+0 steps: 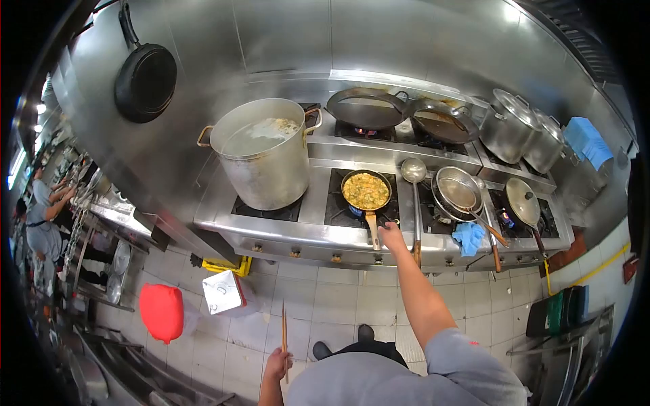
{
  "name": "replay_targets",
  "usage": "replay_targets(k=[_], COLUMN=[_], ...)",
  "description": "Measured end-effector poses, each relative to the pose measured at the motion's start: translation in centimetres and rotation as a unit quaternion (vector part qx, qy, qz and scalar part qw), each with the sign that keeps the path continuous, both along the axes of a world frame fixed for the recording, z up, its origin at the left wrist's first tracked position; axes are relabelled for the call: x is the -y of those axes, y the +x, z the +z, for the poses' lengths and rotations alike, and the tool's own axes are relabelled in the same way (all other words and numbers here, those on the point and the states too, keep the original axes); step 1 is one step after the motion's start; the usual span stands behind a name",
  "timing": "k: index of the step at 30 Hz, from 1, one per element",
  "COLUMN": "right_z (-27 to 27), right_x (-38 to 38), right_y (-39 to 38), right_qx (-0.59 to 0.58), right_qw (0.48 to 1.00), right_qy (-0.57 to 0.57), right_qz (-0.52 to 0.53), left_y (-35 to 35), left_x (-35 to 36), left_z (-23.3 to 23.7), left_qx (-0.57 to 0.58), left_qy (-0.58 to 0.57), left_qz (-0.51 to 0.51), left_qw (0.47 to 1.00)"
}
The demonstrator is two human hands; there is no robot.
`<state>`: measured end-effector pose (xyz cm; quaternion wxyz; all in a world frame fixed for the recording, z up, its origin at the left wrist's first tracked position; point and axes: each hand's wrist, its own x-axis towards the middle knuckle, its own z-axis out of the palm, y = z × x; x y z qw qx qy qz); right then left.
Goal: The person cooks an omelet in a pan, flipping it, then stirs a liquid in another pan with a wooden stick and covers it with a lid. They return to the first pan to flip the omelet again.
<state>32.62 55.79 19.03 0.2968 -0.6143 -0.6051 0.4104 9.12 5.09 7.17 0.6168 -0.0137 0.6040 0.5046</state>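
Note:
Low at my left side, my left hand [277, 364] is closed around a pair of long wooden chopsticks [284, 331] that point up and forward. My right hand [390, 235] is stretched to the stove's front edge, right beside the pale handle [372, 231] of a small frying pan. Its fingers look curled, but whatever they grip, if anything, is hidden. The frying pan [365, 190] sits over a front burner, filled with a yellow egg-like mixture with orange and green bits. A ladle [414, 172] with a long wooden handle lies to the right of my right hand.
A tall pot [261, 166] of cloudy liquid stands left of the pan. Two woks [365, 108] occupy the back burners. Strainers [458, 189], a blue cloth [468, 238] and a lidded pan [521, 201] are to the right. A white-lidded container [223, 292] and red item [161, 312] are on the floor.

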Motion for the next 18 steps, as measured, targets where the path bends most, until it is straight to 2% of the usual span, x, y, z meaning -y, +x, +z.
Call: replay_targets(k=[1,2,4,7,8,9,10,11,12,13,15,16,17,18], right_z=[0.6,2.1,0.7,1.7,1.1,0.5,2.4,2.1,1.3,0.8,1.1,1.3,1.5,1.7], right_x=[0.1,0.8,0.3,0.8,0.6,0.3,1.4,1.2,0.8,0.6,0.6,0.6,0.5,0.3], right_y=[-0.6,-0.9,-1.0,-1.0,-0.8,-0.6,-0.7,-1.1,-0.9,-0.8,-1.0,-0.9,-0.9,-0.8], right_qx=[0.008,-0.03,-0.03,-0.022,-0.038,-0.054,-0.07,-0.072,-0.127,-0.18,-0.18,-0.173,-0.168,-0.146], right_qw=[1.0,0.999,0.999,0.999,0.998,0.995,0.992,0.992,0.975,0.95,0.949,0.946,0.944,0.946], right_qy=[0.022,-0.025,-0.03,-0.029,-0.052,-0.077,-0.091,-0.093,-0.166,-0.235,-0.234,-0.248,-0.263,-0.267], right_qz=[0.006,0.007,-0.002,-0.002,0.014,0.028,0.047,0.047,0.073,0.1,0.114,0.113,0.111,0.11], left_y=[0.5,1.2,3.2,6.1,7.3,7.8,8.2,8.4,8.9,8.7,8.0,8.2,8.4,8.5], left_x=[-1.5,-3.3,-6.0,-6.6,-5.9,-4.8,-3.5,-2.8,-4.1,-4.9,-6.4,-7.3,-8.0,-8.6], left_z=[1.4,3.9,9.6,12.0,11.9,9.8,6.6,4.9,9.1,9.2,8.9,8.7,8.3,7.9], left_qx=[0.069,0.067,0.086,0.099,0.117,0.114,0.047,-0.021,-0.028,-0.028,0.003,-0.063,-0.064,-0.141], left_qy=[0.081,0.08,0.196,0.224,0.218,0.219,0.177,0.132,0.149,0.147,0.109,0.061,0.061,0.018], left_qz=[0.065,0.071,0.153,0.122,0.084,0.085,0.002,-0.082,-0.004,-0.005,0.009,0.011,0.005,-0.016], left_qw=[0.992,0.992,0.965,0.962,0.965,0.965,0.983,0.988,0.988,0.989,0.994,0.996,0.996,0.99])
